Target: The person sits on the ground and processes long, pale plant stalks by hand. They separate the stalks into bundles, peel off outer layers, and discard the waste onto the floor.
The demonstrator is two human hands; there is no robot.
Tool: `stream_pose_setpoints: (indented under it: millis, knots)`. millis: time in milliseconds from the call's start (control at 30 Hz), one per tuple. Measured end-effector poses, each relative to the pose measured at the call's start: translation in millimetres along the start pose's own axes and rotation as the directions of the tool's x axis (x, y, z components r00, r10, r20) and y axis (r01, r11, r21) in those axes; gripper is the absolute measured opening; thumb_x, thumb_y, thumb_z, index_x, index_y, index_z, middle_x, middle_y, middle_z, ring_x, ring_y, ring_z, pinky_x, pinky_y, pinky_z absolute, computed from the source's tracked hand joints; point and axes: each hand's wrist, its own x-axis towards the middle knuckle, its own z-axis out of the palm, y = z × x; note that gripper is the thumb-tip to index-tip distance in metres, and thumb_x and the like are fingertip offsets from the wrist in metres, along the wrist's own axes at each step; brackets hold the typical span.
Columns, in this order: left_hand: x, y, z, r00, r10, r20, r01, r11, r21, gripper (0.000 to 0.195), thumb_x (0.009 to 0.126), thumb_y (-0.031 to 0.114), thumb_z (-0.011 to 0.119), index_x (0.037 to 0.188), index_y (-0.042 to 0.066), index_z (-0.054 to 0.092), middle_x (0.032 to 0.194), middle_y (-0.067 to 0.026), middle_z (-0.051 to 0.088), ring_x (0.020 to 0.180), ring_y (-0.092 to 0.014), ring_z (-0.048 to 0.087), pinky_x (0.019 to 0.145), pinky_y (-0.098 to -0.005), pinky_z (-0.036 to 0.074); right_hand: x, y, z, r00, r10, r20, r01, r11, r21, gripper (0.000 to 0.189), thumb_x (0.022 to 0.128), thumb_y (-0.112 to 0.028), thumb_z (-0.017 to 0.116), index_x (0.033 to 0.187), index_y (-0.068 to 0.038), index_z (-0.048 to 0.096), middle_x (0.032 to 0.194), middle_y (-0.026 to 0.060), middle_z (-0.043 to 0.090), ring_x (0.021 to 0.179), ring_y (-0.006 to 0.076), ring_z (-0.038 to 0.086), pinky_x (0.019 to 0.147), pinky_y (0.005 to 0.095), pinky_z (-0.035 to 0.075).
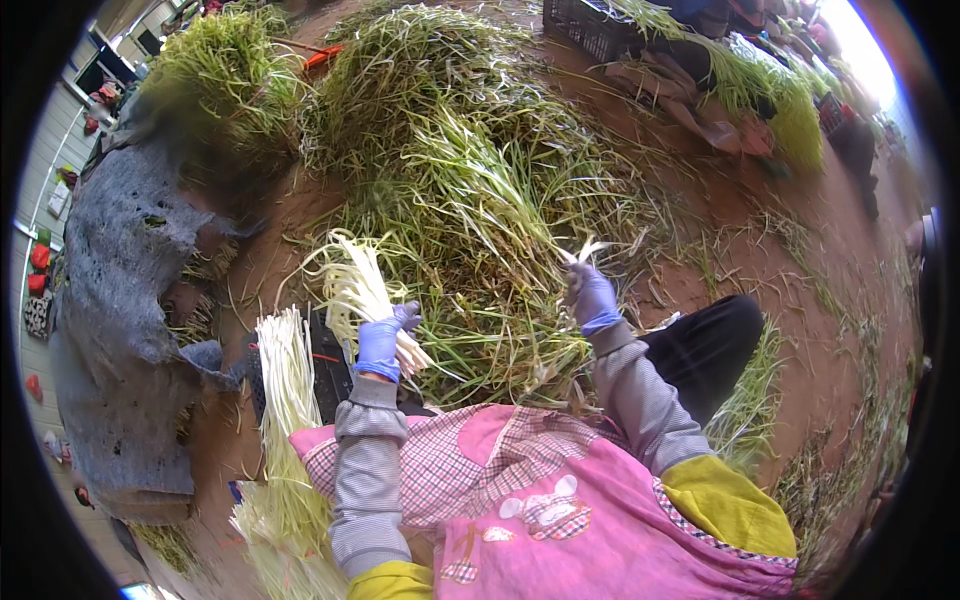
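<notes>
My left hand [381,339], in a blue-violet glove, grips a bunch of pale, blanched leafy stalks [358,276], perhaps chives. Their leaf ends fan out upward and the cut ends show below the fist. Further right, my right hand [592,294], gloved alike, pinches a small tuft of whitish stalks [583,250]. It is held at the edge of a large heap of green leaves and trimmings [442,90]. On that heap, a loose bundle of longer green stalks [480,184] points down toward my right hand.
Sorted pale stalks [285,375] lie to my left over a dark plastic crate [332,367]. A grey felt blanket [124,315] covers something further left. Another green pile [225,82] stands behind. At back right are a black crate [589,30] and more greens [795,112].
</notes>
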Motion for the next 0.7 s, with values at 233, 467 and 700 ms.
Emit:
stream_pose_setpoints:
  millis: [233,467,700]
  knots:
    - [-28.7,-31.4,51.0,0.938,-0.077,0.338,0.117,0.988,-0.099,0.023,0.074,0.008,0.07,0.092,-0.004,0.062,0.084,-0.0088,0.065,0.074,-0.016,0.062,0.067,-0.0242,0.05,-21.6,52.8,73.4,0.879,-0.018,0.477,0.088,0.988,-0.124,0.008,0.083,-0.012,0.061,0.08,-0.009,0.054,0.052,-0.0097,0.037,0.039,0.0005,0.028,0.035,0.0166,0.018]
    - [-19.9,-53.2,55.0,0.964,-0.136,0.23,0.115,0.988,0.1,0.016,0.073,0.007,0.07,0.084,-0.001,0.062,0.073,-0.005,0.062,0.059,-0.013,0.058,0.054,-0.0235,0.046,-33.9,50.7,117.9,0.884,0.053,0.465,0.009,0.991,-0.13,0.011,0.081,-0.014,0.065,0.078,-0.008,0.057,0.053,-0.0092,0.039,0.04,0.0004,0.03,0.036,0.0172,0.02]
    - [-29.9,-49.0,62.2,0.966,-0.123,0.228,0.095,0.987,0.13,0.026,0.073,0.019,0.072,0.071,-0.004,0.059,0.057,-0.0046,0.057,0.05,-0.012,0.053,0.046,-0.0246,0.04,-37.0,55.6,140.8,0.88,-0.037,0.474,0.264,0.867,-0.423,0.014,0.077,-0.012,0.069,0.083,-0.001,0.062,0.076,0.0048,0.064,0.067,0.01,0.058,0.062,0.0202,0.047]
